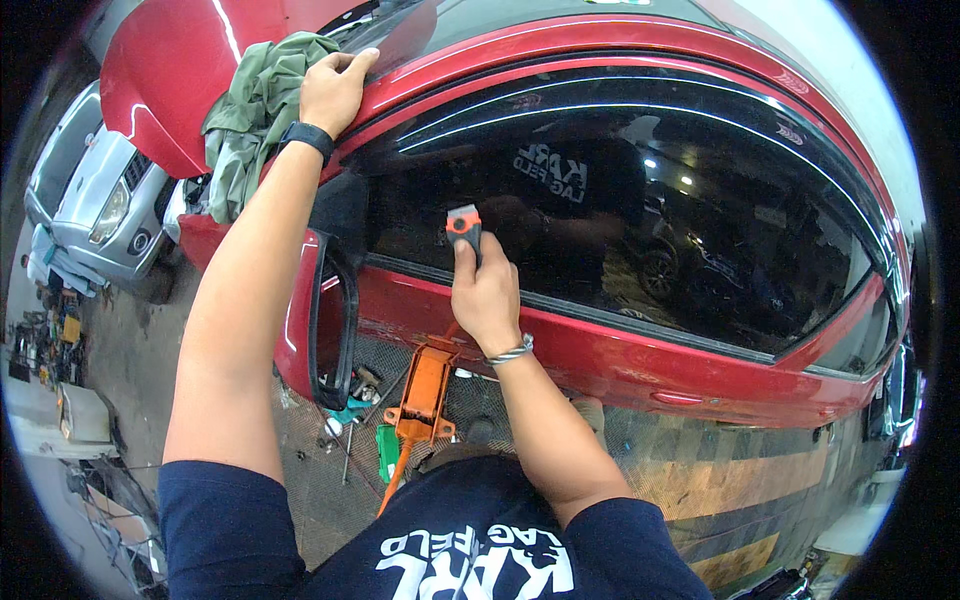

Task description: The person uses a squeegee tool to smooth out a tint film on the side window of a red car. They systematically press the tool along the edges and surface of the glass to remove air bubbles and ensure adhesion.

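Observation:
My right hand (487, 292) grips a small orange-and-black scraper (462, 224) with a pale blade at its upper end. The scraper is in front of the dark side window (620, 210) of a red car; whether its blade touches the glass I cannot tell. My left hand (333, 95) is raised at the front roof pillar, near the windshield's edge, with its fingers closed. A dark see-through sheet or glass edge (405, 38) lies just past those fingertips; whether they pinch it is unclear. A crumpled green cloth (262, 110) is next to my left wrist.
The red side mirror (300, 330) juts out beneath my left forearm. Below the door, an orange floor jack (421, 390) stands on the floor beside a green case (388, 450) and scattered tools. A silver car (100, 200) is parked at the left, near the raised red hood (170, 75).

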Demonstrator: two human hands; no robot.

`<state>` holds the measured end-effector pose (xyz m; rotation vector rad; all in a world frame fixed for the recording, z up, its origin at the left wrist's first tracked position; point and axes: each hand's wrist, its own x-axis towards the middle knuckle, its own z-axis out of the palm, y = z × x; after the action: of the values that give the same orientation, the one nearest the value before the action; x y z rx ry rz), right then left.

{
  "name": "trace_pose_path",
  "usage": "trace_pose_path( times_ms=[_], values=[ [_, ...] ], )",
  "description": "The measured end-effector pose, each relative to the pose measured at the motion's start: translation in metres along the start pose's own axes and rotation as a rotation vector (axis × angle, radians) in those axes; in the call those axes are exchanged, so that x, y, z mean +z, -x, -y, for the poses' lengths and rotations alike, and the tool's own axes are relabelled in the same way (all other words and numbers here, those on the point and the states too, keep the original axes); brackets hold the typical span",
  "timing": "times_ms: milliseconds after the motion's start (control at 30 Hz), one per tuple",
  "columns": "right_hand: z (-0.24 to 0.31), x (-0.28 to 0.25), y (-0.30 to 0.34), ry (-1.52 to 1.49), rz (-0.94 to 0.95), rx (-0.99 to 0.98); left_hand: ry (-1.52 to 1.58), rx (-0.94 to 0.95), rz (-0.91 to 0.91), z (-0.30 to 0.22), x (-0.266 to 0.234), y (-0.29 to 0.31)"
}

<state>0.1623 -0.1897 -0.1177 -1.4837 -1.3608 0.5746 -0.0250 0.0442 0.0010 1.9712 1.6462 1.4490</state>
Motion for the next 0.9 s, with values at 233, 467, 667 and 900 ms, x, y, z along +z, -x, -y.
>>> trace_pose_path(
  times_ms=[233, 467, 667, 900],
  values=[
    [0.045, 0.028, -0.062, -0.029, -0.129, -0.176, -0.026, -0.014, 0.011, -0.005, 0.0, 0.001],
    [0.003, 0.028, -0.007, -0.073, -0.034, -0.048, 0.037, -0.008, 0.003, -0.009, -0.001, 0.003],
    [0.035, 0.057, -0.043, -0.104, -0.087, -0.123, -0.015, 0.003, 0.0, -0.005, 0.0, 0.0],
    [0.003, 0.052, -0.011, -0.069, -0.073, -0.082, 0.006, -0.037, 0.005, -0.008, -0.001, 0.002]
  ],
)
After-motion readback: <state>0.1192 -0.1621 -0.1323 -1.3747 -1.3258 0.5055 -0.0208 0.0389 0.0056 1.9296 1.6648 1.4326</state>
